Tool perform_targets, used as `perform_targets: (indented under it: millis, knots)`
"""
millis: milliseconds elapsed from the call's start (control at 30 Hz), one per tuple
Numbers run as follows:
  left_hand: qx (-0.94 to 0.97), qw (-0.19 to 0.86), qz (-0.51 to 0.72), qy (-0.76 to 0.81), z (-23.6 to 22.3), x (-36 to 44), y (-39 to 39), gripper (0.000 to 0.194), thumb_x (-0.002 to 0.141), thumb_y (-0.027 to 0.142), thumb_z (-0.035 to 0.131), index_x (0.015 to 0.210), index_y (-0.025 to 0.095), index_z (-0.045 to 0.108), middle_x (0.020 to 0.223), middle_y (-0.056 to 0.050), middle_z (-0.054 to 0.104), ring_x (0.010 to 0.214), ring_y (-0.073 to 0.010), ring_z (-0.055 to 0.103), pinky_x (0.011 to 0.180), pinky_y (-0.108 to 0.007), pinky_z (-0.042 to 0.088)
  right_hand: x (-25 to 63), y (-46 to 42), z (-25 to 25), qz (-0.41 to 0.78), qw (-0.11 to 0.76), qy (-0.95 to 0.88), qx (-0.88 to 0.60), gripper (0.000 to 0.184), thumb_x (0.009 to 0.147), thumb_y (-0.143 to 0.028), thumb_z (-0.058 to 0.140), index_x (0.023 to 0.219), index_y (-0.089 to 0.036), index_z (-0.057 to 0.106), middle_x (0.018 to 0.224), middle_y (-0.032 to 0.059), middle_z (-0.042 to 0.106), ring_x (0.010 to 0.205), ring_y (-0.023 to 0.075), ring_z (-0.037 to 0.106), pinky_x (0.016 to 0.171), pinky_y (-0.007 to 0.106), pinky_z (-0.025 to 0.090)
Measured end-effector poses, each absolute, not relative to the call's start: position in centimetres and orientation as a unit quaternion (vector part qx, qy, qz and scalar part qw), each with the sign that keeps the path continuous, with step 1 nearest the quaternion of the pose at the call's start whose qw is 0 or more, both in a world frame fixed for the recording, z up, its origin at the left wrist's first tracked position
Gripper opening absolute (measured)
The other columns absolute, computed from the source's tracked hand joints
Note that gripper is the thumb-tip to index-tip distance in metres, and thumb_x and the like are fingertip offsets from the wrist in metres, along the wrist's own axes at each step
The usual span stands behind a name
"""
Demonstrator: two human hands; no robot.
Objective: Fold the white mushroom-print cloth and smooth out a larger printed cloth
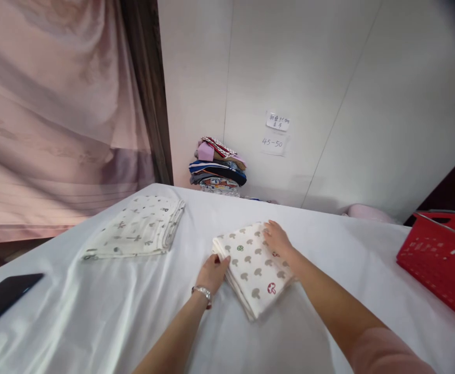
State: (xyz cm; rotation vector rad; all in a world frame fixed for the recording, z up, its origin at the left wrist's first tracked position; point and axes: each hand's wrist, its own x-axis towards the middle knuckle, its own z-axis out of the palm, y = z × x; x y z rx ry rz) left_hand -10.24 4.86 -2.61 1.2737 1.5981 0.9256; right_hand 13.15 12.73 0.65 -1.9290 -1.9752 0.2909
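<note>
A folded white cloth [256, 270] with grey mushroom prints and a few red and green ones lies on the white-covered table. My left hand [212, 272], with a bracelet at the wrist, closes on the cloth's left edge, thumb on top and fingers partly hidden beside the layers. Across the far right edge of the same cloth rests my right hand [277, 238], its fingers stretched out rather flat; their tips are partly out of sight. To the left lies a second folded white cloth [137, 228] with small dark prints, apart from both hands.
A red perforated basket [441, 265] stands at the right. At the left edge lies a flat black object [7, 298]. Behind the white-covered table [133, 311] rises a stack of folded fabrics [218, 169] against a wall [328, 62] with paper notes [276, 132]. A pink curtain [48, 104] hangs left.
</note>
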Motion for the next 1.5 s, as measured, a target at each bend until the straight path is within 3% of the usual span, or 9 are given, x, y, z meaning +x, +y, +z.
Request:
perform_targets:
  millis: [100, 200, 467, 733, 900, 1100, 1333, 1500]
  knots:
    - [0.544, 0.401, 0.369, 0.638, -2.5, -10.2, 4.4, 0.036, 0.075, 0.048, 0.050, 0.091, 0.016, 0.055, 0.095, -0.011, 0.064, 0.089, -0.0235, 0.060, 0.069, -0.028, 0.044, 17.6, 13.4, 0.8, 0.138, 0.140, -0.659, -0.726, 0.042, 0.083, -0.038, 0.044, 0.117, -0.016, 0.054, 0.123, 0.0134, 0.052, 0.116, 0.0268, 0.044, 0.095, 0.038, 0.033]
    - [0.546, 0.389, 0.352, 0.653, -1.9, -9.8, 3.8, 0.037, 0.074, 0.049, 0.052, 0.095, 0.018, 0.054, 0.099, -0.011, 0.064, 0.095, -0.0258, 0.059, 0.076, -0.031, 0.042, 19.5, 13.9, 0.5, 0.181, 0.114, -0.662, -0.718, 0.041, 0.082, -0.049, 0.042, 0.100, -0.019, 0.062, 0.104, 0.0102, 0.063, 0.097, 0.0238, 0.056, 0.082, 0.034, 0.041]
    - [0.478, 0.467, 0.405, 0.624, -1.4, -8.7, 3.8, 0.044, 0.069, 0.046, 0.061, 0.100, 0.018, 0.050, 0.099, -0.011, 0.064, 0.087, -0.0239, 0.062, 0.073, -0.032, 0.046, 19.6, 15.1, -0.7, 0.212, 0.096, -0.684, -0.691, 0.046, 0.075, -0.062, 0.044, 0.075, -0.019, 0.059, 0.083, 0.0080, 0.063, 0.076, 0.0212, 0.056, 0.065, 0.028, 0.037]
    - [0.322, 0.574, 0.449, 0.605, -1.6, -8.0, 4.2, 0.054, 0.063, 0.039, 0.070, 0.107, 0.017, 0.047, 0.105, -0.012, 0.061, 0.086, -0.0239, 0.061, 0.059, -0.030, 0.049, 20.4, 15.3, -1.0, 0.219, 0.099, -0.693, -0.679, 0.042, 0.077, -0.058, 0.042, 0.064, -0.019, 0.051, 0.071, 0.0049, 0.059, 0.065, 0.0170, 0.053, 0.056, 0.026, 0.033]
    - [0.237, 0.622, 0.456, 0.590, -0.2, -7.5, 4.0, 0.056, 0.063, 0.033, 0.072, 0.110, 0.018, 0.047, 0.105, -0.012, 0.062, 0.079, -0.0210, 0.062, 0.060, -0.030, 0.049, 20.9, 15.7, -1.2, 0.229, 0.102, -0.703, -0.665, 0.045, 0.076, -0.061, 0.041, 0.065, -0.019, 0.052, 0.074, 0.0055, 0.061, 0.067, 0.0177, 0.054, 0.057, 0.026, 0.034]
    - [0.198, 0.694, 0.414, 0.555, 1.3, -7.5, 3.6, 0.042, 0.067, 0.044, 0.066, 0.094, 0.012, 0.060, 0.083, -0.009, 0.067, 0.067, -0.0173, 0.062, 0.058, -0.026, 0.048, 21.3, 15.6, -1.1, 0.311, 0.114, -0.684, -0.650, 0.054, 0.067, -0.070, 0.048, 0.079, -0.019, 0.058, 0.089, 0.0074, 0.064, 0.076, 0.0197, 0.058, 0.061, 0.027, 0.039]
    - [0.174, 0.759, 0.377, 0.502, 1.5, -7.7, 3.9, 0.045, 0.068, 0.049, 0.062, 0.095, 0.013, 0.061, 0.090, -0.010, 0.068, 0.078, -0.0219, 0.064, 0.070, -0.032, 0.052, 21.2, 16.0, -0.8, 0.326, 0.104, -0.681, -0.648, 0.050, 0.066, -0.062, 0.055, 0.086, -0.017, 0.060, 0.095, 0.0100, 0.064, 0.082, 0.0215, 0.059, 0.067, 0.028, 0.041]
    - [0.187, 0.698, 0.412, 0.555, 1.0, -7.5, 5.1, 0.040, 0.067, 0.043, 0.064, 0.095, 0.013, 0.061, 0.091, -0.011, 0.068, 0.083, -0.0233, 0.065, 0.072, -0.031, 0.054, 20.7, 17.3, 0.2, 0.368, 0.106, -0.660, -0.646, 0.047, 0.063, -0.058, 0.061, 0.083, -0.017, 0.062, 0.095, 0.0105, 0.064, 0.082, 0.0221, 0.060, 0.065, 0.028, 0.042]
